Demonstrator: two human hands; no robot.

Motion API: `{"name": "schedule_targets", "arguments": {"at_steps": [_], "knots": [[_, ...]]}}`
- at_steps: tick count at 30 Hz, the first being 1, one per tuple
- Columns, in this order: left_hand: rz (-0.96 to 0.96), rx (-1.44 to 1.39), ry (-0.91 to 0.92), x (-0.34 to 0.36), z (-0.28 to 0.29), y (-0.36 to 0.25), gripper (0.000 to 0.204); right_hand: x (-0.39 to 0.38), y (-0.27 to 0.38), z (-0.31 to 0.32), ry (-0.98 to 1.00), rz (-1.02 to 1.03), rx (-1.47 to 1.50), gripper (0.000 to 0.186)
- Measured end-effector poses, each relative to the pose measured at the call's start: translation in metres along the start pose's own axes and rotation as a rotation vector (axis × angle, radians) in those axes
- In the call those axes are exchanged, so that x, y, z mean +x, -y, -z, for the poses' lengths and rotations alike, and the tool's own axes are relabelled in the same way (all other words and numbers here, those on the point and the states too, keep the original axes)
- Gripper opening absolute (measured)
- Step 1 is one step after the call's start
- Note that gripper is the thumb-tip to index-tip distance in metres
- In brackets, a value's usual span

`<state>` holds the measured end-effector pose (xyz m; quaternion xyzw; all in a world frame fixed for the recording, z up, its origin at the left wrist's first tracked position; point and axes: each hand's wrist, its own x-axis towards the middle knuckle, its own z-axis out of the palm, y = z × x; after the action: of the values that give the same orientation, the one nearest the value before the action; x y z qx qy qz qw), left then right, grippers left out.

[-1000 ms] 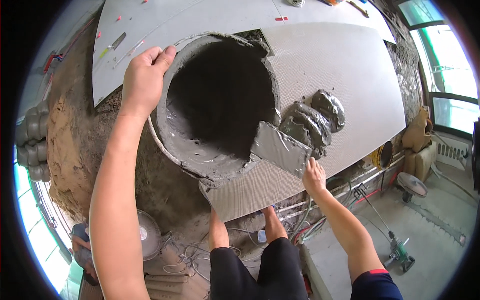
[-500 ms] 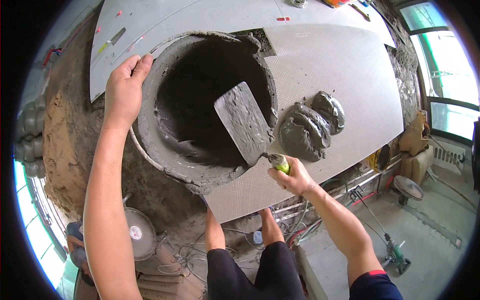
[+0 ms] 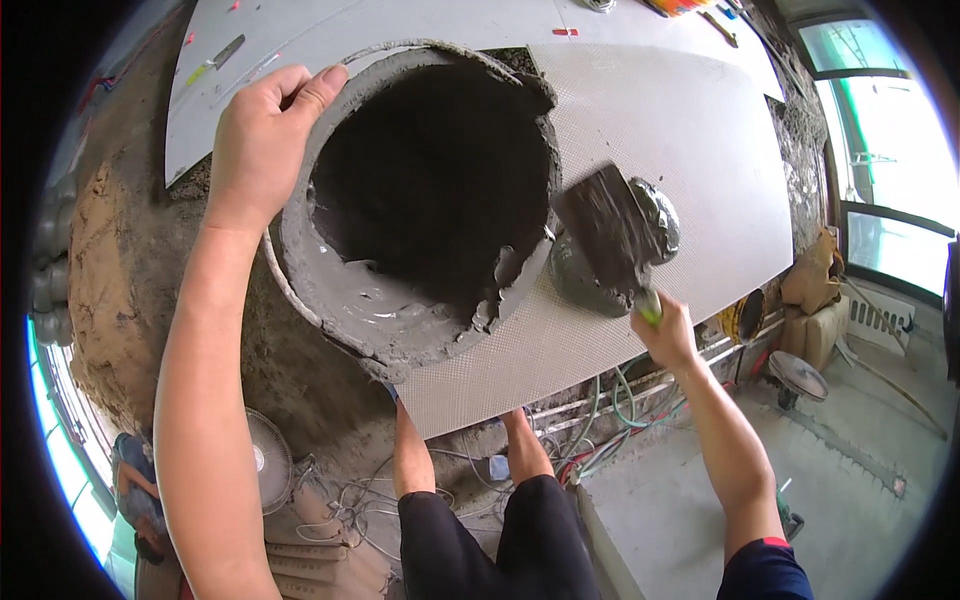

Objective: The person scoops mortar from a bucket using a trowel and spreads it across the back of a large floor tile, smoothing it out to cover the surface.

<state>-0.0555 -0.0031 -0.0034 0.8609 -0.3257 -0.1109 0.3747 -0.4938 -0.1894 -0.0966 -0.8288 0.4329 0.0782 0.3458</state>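
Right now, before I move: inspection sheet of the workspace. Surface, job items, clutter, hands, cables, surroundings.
Surface: pale grey textured panel, small dark specks on it.
Job items: round mortar-caked bucket, wet grey mortar inside; glossy grey mortar mounds on the panel; flat rectangular trowel with green handle in front of the mounds, contact unclear.
Clutter: narrow trowel with yellow-green handle on a smooth light-grey sheet.
Hands: left closed at bucket's upper-left edge, rim or handle unclear; right grips the flat trowel's handle.
Cables: pale tangled cables on the floor around the feet.
Surroundings: round grey fan at lower left; another person beyond it.
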Motion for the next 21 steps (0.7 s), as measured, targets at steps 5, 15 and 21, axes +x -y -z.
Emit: {"name": "schedule_targets", "arguments": {"at_steps": [5,15,21], "knots": [[-0.033,-0.027,-0.012,0.006,-0.002,0.003,0.05,0.013,0.022,-0.027,-0.005,-0.025,0.099,0.015],[-0.181,0.067,0.025,-0.009,-0.049,-0.064,0.037,-0.045,0.093,-0.006,0.476,0.007,-0.057,0.032],[-0.343,0.032,-0.069,-0.019,-0.069,-0.066,0.039,0.064,0.154,0.011,-0.175,0.435,-0.946,0.02]]}}
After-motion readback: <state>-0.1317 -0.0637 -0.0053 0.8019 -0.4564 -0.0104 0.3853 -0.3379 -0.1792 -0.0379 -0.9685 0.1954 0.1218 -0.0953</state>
